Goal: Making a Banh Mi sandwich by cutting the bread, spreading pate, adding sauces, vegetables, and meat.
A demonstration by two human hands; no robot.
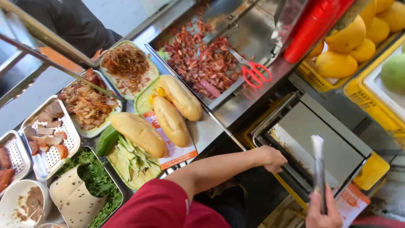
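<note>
My left hand (pixel 272 158), on an arm in a red sleeve, reaches across and closes on the front handle of a flat metal sandwich press (pixel 325 143). The press lid lies down, and crumbs show along its left edge. My right hand (pixel 322 213) at the bottom edge grips metal tongs (pixel 318 164) that point up over the press lid with nothing between their tips. Left of the press, three baguettes (pixel 171 120) lie on green mesh baskets and a printed paper sheet.
A steel tray of chopped reddish meat (pixel 202 59) with red-handled scissors (pixel 255 71) sits behind the bread. Trays of shredded meat (pixel 86 105), sliced sausage (pixel 48 135), herbs (pixel 99 181) and cucumber strips (pixel 130 158) fill the left. A red bottle (pixel 312 27) and yellow fruit (pixel 346 36) in crates stand top right.
</note>
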